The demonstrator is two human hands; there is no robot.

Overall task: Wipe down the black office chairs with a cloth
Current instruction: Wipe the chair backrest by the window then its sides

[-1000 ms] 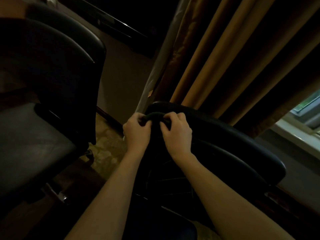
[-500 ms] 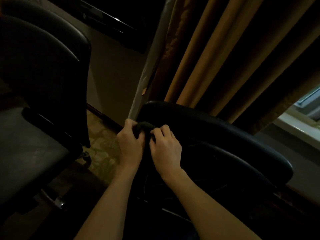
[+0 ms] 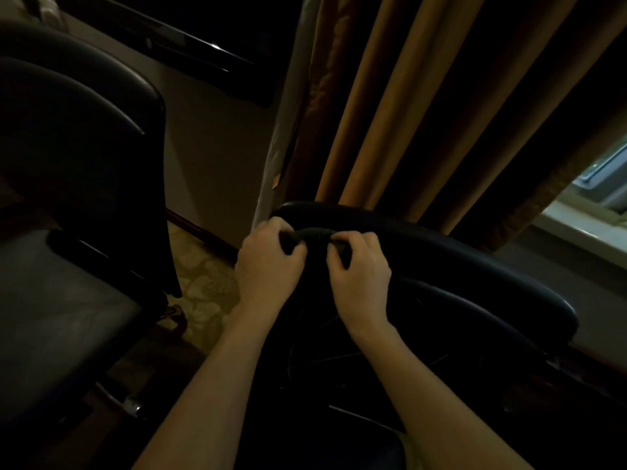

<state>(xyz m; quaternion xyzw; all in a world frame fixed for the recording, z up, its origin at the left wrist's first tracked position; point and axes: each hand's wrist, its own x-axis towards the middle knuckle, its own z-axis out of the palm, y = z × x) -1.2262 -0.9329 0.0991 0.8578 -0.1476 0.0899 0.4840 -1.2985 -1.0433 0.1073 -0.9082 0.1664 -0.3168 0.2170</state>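
- My left hand (image 3: 269,262) is curled round one end of a dark cloth (image 3: 310,234), thumb and fingers pinching it just in front of the chair's top edge.
- My right hand (image 3: 361,271) grips the other end of the same cloth, fingers bent over it and knuckles toward me.
- The cloth is rolled or bunched into a short dark band stretched between my two hands; in this dim light I cannot tell its colour beyond dark, nor whether it touches the chair or sits just above it.
- The black office chair (image 3: 475,266) I am bent over stands right in front of me, its padded backrest rim curving from my hands out toward the right. Below my wrists its lower part is too dark to read.
- A second black chair (image 3: 84,137) stands on my left, well apart from my hands, with its tall back upright and its greyish seat (image 3: 57,307) facing up.
- Heavy golden-brown curtains (image 3: 407,96) hang just behind the chair I am working on.
- A pale window sill (image 3: 583,225) shows at the far right edge.
- Patterned carpet (image 3: 203,293) lies between the two chairs.
- A plain wall (image 3: 210,137) rises behind the carpet, with a dark glossy frame (image 3: 190,52) mounted on it.
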